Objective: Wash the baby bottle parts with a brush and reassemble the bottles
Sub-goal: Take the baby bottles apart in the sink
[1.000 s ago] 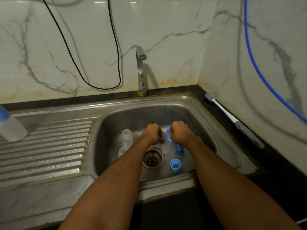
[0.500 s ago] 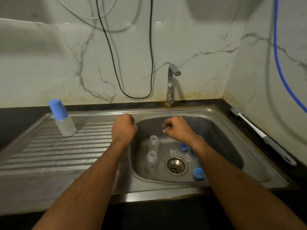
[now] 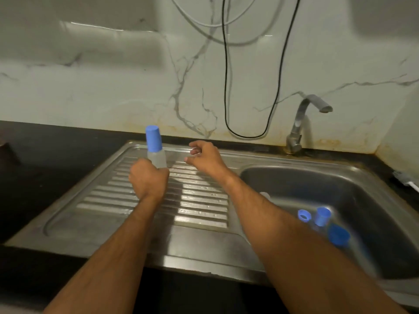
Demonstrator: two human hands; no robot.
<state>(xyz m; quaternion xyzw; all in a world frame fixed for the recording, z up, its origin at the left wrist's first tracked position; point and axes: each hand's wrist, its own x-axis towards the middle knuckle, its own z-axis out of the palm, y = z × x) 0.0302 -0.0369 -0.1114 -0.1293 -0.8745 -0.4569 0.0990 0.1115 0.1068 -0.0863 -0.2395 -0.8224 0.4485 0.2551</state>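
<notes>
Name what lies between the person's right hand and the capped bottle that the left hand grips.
In the head view, nothing: between the right hand and the capped bottle gripped by the left hand shows only bare ribbed draining board.

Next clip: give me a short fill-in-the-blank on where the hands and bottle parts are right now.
1. The left hand grips the capped bottle standing on the ____.
2. That bottle's cap is coloured ____.
3. The right hand hovers beside the bottle and holds ____.
4. The loose blue parts lie inside the sink ____.

Missing words: drainboard; blue; nothing; basin
</notes>
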